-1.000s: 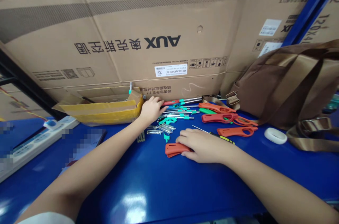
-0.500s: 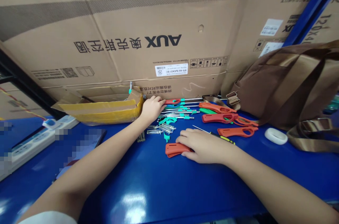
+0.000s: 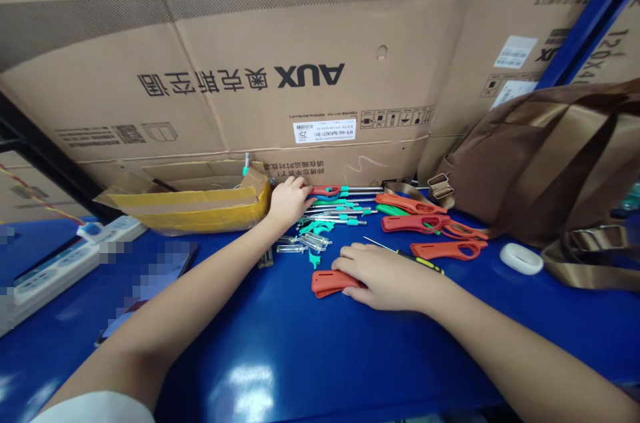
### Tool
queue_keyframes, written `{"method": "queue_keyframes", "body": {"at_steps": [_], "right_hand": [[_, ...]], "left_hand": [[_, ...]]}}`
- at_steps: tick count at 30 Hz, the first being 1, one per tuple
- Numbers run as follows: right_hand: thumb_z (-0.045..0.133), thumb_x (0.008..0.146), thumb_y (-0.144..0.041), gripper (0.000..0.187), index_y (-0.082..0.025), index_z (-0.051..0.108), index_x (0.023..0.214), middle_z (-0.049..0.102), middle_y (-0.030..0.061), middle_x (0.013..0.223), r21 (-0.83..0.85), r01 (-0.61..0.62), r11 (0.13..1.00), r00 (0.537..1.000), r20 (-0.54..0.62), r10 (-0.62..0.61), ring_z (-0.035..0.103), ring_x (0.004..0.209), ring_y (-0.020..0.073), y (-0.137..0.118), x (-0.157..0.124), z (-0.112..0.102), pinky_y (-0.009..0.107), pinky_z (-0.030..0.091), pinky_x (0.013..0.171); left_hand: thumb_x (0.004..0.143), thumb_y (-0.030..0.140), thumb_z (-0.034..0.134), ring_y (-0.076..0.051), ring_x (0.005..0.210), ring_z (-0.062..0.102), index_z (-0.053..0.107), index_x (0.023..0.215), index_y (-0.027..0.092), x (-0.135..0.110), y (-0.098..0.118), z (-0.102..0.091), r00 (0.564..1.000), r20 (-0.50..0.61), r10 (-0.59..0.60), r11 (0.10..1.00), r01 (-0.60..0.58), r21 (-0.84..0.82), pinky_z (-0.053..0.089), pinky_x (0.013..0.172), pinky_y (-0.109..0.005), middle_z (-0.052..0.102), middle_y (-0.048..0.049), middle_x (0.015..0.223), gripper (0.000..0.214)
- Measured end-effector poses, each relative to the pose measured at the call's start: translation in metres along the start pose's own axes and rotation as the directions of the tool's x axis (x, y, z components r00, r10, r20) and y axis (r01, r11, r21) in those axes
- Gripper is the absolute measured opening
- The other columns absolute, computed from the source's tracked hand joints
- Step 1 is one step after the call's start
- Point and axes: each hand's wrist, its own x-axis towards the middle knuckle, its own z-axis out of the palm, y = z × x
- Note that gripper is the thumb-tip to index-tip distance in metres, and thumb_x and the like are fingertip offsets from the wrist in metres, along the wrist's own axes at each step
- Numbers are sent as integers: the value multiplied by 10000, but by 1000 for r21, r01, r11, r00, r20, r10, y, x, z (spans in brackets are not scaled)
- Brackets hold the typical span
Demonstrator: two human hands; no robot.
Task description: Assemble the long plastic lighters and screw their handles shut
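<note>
My left hand [image 3: 291, 200] reaches to the back, its fingers closed on the end of a red long-necked lighter [image 3: 326, 190] with a metal tube. My right hand [image 3: 387, 276] lies on the table, closed around an orange-red lighter casing [image 3: 330, 282]; part of the casing is hidden under the fingers. Between the hands are metal tubes with teal ends [image 3: 345, 212], small teal plastic parts [image 3: 315, 259] and several clear plastic fuel tanks [image 3: 291, 249]. Beyond my right hand lie a yellow-and-black screwdriver [image 3: 427, 264] and more red-orange casings [image 3: 447, 250].
At the back left stands a cardboard tray with yellow tape [image 3: 195, 211]. A white power strip [image 3: 75, 263] runs along the left. On the right are a brown backpack [image 3: 540, 163] and a white oval object [image 3: 521, 258]. Large cardboard [image 3: 225, 30] walls the blue table's back.
Both hands keep nearly the same place and grip. The view has shifted very slightly; nothing on the table has visibly moved.
</note>
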Motion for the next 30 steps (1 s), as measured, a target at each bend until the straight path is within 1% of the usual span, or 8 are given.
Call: {"method": "queue_keyframes", "body": {"at_steps": [10,17,20,23,25,27,28,30], "right_hand": [[621,942,-290,190,-189,660,1098,655,86,1069,-8,2,1000,1000,-6,-2,615,963,262,2,1,1,397,460,862],[631,923,-277,164,-182,650,1055,634,80,1079,-12,-43,999,999,0,43,634,930,246,0,0,-1,360,459,797],[656,896,-286,172,-184,631,1032,630,67,1055,16,-87,996,996,5,87,632,885,228,0,1,-2,341,452,767],[675,877,-302,204,-181,613,1029,635,70,1047,57,-99,993,995,-2,99,627,903,231,1,1,-1,342,452,790],[680,863,-287,215,-181,602,1032,640,72,1056,102,-96,990,995,-4,97,624,926,232,0,1,0,336,450,795],[690,842,-261,212,-186,593,1015,646,64,1051,162,-97,982,995,8,97,620,929,222,-2,1,1,322,446,788],[698,833,-254,213,-191,592,1006,648,55,1043,193,-96,976,995,16,95,616,923,214,-4,2,1,314,443,783],[716,816,-251,213,-201,593,983,648,33,1008,251,-95,963,995,26,91,605,890,195,-7,3,3,300,434,762]], "left_hand": [[958,348,634,-297,1173,572,635,1286,188,-3,5,-8,999,-36,-32,996,28,-90,506,967,-438,632,-127,1246,365],[972,323,573,-319,1169,560,684,1244,190,-17,16,-33,996,-92,-11,966,-13,-260,473,1003,-454,635,-130,1236,322],[996,367,559,-262,1134,599,695,1220,209,-40,30,-48,995,-91,27,915,-62,-399,493,1019,-402,661,-94,1189,306],[974,448,611,-232,1105,639,713,1191,230,-79,44,-59,994,-41,102,838,-108,-535,526,998,-368,693,-70,1151,324],[889,541,707,-236,1108,645,698,1236,274,-110,49,-65,988,14,153,789,-114,-603,545,982,-371,701,-52,1160,438],[769,588,807,-264,1124,633,670,1293,265,-136,52,-68,980,89,177,727,-69,-683,533,1007,-412,682,-76,1203,631],[741,582,831,-273,1119,628,667,1296,258,-147,52,-70,977,110,181,717,-55,-695,530,1006,-421,677,-85,1202,664],[804,498,808,-259,1070,627,662,1296,249,-160,52,-71,971,142,192,710,-38,-703,534,965,-405,680,-82,1161,570]]}}
